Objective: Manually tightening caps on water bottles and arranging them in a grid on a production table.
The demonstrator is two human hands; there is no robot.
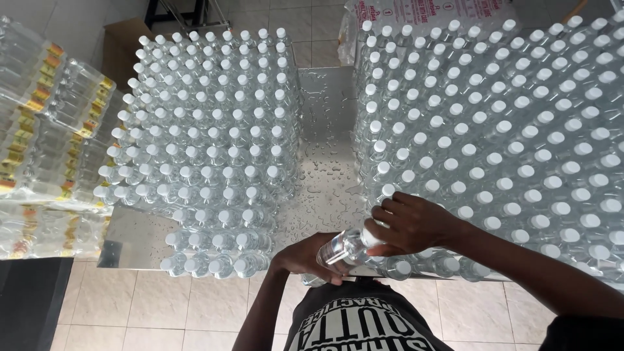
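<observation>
Wet steel table (325, 136) filled most of the view, water drops scattered down its bare centre strip, pale tiled floor (162, 305) below its near edge. Two big blocks of upright clear bottles with white caps stood on it: left block (208, 130) and right block (507, 130), well apart, with the wet strip between them. Shrink-wrapped packs of labelled bottles (45, 149) were stacked at far left, off the table. Another wrapped pack (429, 13) sat at the top edge behind the right block. Cardboard box (123, 39) on the floor at top left.

Person stood at the near table edge, dark printed shirt visible at bottom.

Left hand (305, 257) was wrapped around the body of a single clear bottle (344, 247), holding it tilted, nearly on its side, cap end pointing right. Grip closed around the lower half of the bottle.

Right hand (413, 224) was closed over the cap end of that same bottle, fingers curled round the neck, cap mostly hidden under the palm. Couldn't tell whether the cap was being turned.

Bottle was held just off the near edge of the table, in front of the person's chest, right beside the near-left corner of the right block. Right forearm crossed over the near rows of that block.
</observation>
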